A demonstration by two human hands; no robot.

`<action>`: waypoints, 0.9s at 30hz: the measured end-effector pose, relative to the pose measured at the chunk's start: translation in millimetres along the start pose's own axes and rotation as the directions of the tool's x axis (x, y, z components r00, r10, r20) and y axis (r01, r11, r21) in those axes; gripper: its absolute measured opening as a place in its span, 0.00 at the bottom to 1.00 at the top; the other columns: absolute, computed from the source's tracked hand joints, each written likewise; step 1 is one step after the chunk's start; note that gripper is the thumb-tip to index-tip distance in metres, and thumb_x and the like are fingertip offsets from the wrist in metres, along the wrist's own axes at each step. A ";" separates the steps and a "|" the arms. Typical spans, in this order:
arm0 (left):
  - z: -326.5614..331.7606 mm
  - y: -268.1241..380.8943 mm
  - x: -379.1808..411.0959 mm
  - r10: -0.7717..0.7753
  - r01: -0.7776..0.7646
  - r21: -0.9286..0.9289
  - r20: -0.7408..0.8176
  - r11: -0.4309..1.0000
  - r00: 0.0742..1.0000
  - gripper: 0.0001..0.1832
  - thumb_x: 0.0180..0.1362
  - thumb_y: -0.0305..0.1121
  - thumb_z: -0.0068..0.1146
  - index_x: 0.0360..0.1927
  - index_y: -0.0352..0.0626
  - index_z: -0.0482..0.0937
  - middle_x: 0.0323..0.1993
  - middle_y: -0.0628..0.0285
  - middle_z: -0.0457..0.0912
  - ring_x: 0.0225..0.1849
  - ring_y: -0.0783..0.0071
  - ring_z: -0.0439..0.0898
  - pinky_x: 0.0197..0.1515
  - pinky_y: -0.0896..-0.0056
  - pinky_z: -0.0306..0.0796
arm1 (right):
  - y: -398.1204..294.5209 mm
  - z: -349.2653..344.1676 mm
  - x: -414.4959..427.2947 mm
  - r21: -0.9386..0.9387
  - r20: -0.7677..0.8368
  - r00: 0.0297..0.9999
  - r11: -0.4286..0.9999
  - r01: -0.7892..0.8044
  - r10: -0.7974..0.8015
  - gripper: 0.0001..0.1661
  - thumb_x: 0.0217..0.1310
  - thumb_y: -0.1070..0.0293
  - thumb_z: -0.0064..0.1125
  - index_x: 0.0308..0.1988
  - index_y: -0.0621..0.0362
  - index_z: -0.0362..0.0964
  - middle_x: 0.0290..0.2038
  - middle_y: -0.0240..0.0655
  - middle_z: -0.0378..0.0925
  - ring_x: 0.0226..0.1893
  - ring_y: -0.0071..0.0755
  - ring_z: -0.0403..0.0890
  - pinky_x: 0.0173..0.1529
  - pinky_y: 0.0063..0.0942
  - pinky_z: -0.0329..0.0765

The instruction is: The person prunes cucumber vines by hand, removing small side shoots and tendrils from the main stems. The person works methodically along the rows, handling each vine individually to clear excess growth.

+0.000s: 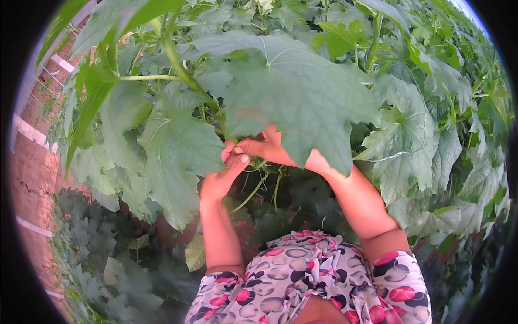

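Observation:
A thick green vine stem (183, 72) with broad lobed leaves slants down to where both hands meet. My left hand (223, 175) pinches at its lower part, thumb and fingers together. From the other side, my right hand (265, 148) closes thumb and finger at the same spot, touching the left fingertips. Most of what lies between the fingertips is hidden. A large leaf (291, 87) hangs over my right hand and covers part of the wrist. Another leaf (178, 141) hangs beside my left hand. Thin green stems (253, 193) dangle below the hands.
Dense vine foliage (408, 133) continues on the right, with a pale twisted string (386, 157) across one leaf. Darker low leaves (101, 251) grow at the lower left. Bare reddish ground (30, 178) with pale strips runs along the left edge. A second upright stem (374, 40) rises behind.

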State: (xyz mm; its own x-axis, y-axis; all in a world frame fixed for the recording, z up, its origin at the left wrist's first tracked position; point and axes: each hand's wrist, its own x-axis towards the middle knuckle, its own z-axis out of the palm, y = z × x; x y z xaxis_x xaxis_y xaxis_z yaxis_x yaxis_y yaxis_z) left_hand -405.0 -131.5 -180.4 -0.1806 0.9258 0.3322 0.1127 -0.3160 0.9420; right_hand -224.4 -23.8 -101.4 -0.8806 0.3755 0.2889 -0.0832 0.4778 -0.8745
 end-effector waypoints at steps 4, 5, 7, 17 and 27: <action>10.3 -2.1 -3.4 -0.002 -0.048 -0.246 -0.199 0.968 0.980 0.14 0.59 0.30 0.58 0.47 0.34 0.74 0.41 0.58 0.78 0.41 0.73 0.77 0.45 0.72 0.72 | 19.9 9.4 0.2 -0.011 -0.162 0.985 0.998 0.065 -0.066 0.12 0.56 0.72 0.56 0.41 0.61 0.68 0.29 0.35 0.71 0.29 0.31 0.72 0.35 0.29 0.70; 14.6 -1.2 -2.3 -0.008 -0.070 -0.307 -0.245 0.949 0.969 0.14 0.59 0.29 0.58 0.46 0.34 0.74 0.41 0.58 0.79 0.41 0.73 0.77 0.45 0.71 0.72 | 30.0 14.4 1.5 -0.033 -0.224 0.970 0.995 0.093 -0.098 0.11 0.56 0.72 0.57 0.40 0.61 0.68 0.28 0.34 0.70 0.29 0.30 0.71 0.34 0.28 0.70; 22.2 -1.1 4.5 -0.025 -0.118 -0.427 -0.316 0.897 0.948 0.13 0.58 0.29 0.58 0.45 0.34 0.74 0.40 0.57 0.79 0.40 0.72 0.78 0.43 0.71 0.73 | 49.5 22.8 7.6 -0.092 -0.341 0.920 0.981 0.169 -0.191 0.11 0.56 0.72 0.57 0.39 0.62 0.68 0.27 0.33 0.69 0.28 0.28 0.70 0.33 0.27 0.70; 18.2 4.8 7.6 0.090 -0.151 -0.474 -0.148 0.867 0.985 0.06 0.61 0.25 0.50 0.41 0.37 0.74 0.35 0.61 0.79 0.31 0.77 0.76 0.31 0.77 0.71 | 7.9 13.2 8.8 0.092 -0.140 0.990 0.996 0.002 0.011 0.21 0.51 0.70 0.68 0.45 0.63 0.71 0.35 0.30 0.76 0.32 0.18 0.71 0.36 0.20 0.69; -2.2 -56.1 -1.9 -0.164 -0.038 -0.509 -0.345 0.860 0.924 0.12 0.60 0.31 0.53 0.47 0.42 0.73 0.37 0.68 0.77 0.30 0.81 0.72 0.30 0.80 0.66 | -1.0 29.4 5.3 -0.065 -0.268 0.960 0.995 0.071 -0.086 0.12 0.52 0.73 0.67 0.36 0.63 0.72 0.21 0.23 0.64 0.22 0.15 0.61 0.32 0.20 0.67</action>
State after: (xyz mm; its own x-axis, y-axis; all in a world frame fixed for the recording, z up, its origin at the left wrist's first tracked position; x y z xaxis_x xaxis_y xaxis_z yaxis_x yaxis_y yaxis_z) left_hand -413.1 -115.9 -233.7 -0.5228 0.8355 0.1690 -0.3932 -0.4123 0.8218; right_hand -242.7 -45.7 -110.5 -0.7131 0.5317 0.4569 -0.1153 0.5539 -0.8246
